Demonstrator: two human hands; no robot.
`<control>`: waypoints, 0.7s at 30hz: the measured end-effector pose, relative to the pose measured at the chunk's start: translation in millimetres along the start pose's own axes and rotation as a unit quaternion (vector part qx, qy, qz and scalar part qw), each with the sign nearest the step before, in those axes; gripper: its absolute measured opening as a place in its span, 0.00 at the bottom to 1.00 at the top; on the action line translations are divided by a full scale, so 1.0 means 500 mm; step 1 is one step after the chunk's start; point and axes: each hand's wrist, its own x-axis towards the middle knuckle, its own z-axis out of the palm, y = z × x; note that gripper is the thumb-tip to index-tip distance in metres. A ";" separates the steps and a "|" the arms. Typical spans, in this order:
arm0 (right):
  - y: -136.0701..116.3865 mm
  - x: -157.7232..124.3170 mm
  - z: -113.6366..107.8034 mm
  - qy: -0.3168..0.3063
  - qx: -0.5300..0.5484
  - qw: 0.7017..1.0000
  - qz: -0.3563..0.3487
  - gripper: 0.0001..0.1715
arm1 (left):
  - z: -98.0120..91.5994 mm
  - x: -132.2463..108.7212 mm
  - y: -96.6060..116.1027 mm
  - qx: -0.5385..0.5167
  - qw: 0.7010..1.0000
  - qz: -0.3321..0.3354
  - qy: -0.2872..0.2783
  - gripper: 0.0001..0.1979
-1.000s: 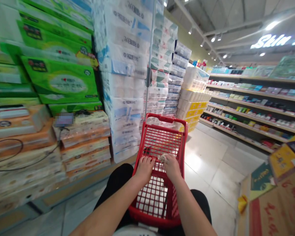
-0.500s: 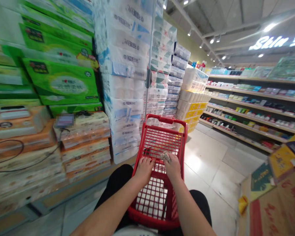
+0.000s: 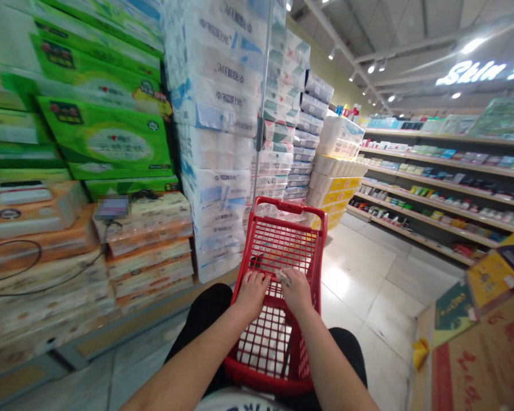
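Note:
A red plastic shopping cart point(image 3: 282, 240) stands in front of me in a store aisle. My left hand point(image 3: 252, 291) is curled over the near bar of the cart. My right hand point(image 3: 296, 291) grips the same bar beside it and also pinches a small crumpled pale scrap point(image 3: 283, 277) between its fingers. A thin metal pole point(image 3: 262, 103) rises from the cart's far left corner. The basket looks empty through its mesh.
Stacks of tissue and toilet paper packs point(image 3: 214, 131) line the left side, green packs point(image 3: 107, 142) and orange ones point(image 3: 149, 251) nearest. Shelves of small goods point(image 3: 445, 194) run along the right. Cardboard boxes point(image 3: 484, 348) stand at the lower right. Tiled floor point(image 3: 368, 285) stretches ahead.
The view barely shifts. Both hands stay on the cart's bar; the right hand with the scrap has slid slightly left, toward the other hand.

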 end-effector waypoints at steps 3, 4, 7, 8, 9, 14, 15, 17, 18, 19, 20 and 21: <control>-0.006 -0.001 0.001 -0.023 0.028 0.999 0.001 0.09 | -0.001 0.000 0.001 0.004 1.000 -0.005 0.000 0.33; -0.005 -0.001 0.001 -0.001 0.030 1.000 0.008 0.10 | -0.002 -0.001 0.002 0.004 1.000 -0.003 -0.001 0.34; -0.003 0.000 0.000 0.067 0.016 0.997 0.028 0.14 | -0.007 -0.002 0.003 0.000 1.000 0.003 -0.006 0.34; -0.004 0.000 -0.001 0.061 0.013 0.998 0.026 0.15 | -0.008 -0.002 0.003 0.000 1.000 0.002 -0.008 0.34; -0.006 -0.001 -0.001 0.039 0.016 0.999 0.022 0.14 | -0.010 -0.002 0.003 0.000 1.000 -0.001 -0.010 0.34; -0.016 -0.005 0.000 -0.046 0.084 0.995 0.019 0.10 | -0.008 -0.002 0.003 0.010 1.000 0.003 -0.015 0.34; -0.015 -0.004 -0.001 -0.022 0.082 0.996 0.024 0.10 | -0.006 -0.002 0.002 0.011 1.000 0.004 -0.015 0.35; -0.011 -0.003 -0.001 0.032 0.064 0.997 0.038 0.12 | -0.004 -0.002 0.001 0.011 1.000 0.004 -0.013 0.35; -0.008 -0.003 -0.001 0.041 0.054 0.997 0.042 0.12 | -0.003 -0.002 0.001 0.011 1.000 0.004 -0.012 0.35; -0.006 -0.003 0.000 0.031 0.050 0.997 0.041 0.13 | -0.002 -0.002 0.001 0.012 1.000 0.005 -0.011 0.35; -0.005 -0.003 0.002 0.006 0.052 0.998 0.034 0.12 | -0.001 -0.001 0.000 0.013 1.000 0.006 -0.009 0.34; -0.005 -0.003 0.003 -0.024 0.059 0.998 0.023 0.12 | 0.000 -0.001 0.000 0.015 1.000 0.008 -0.007 0.34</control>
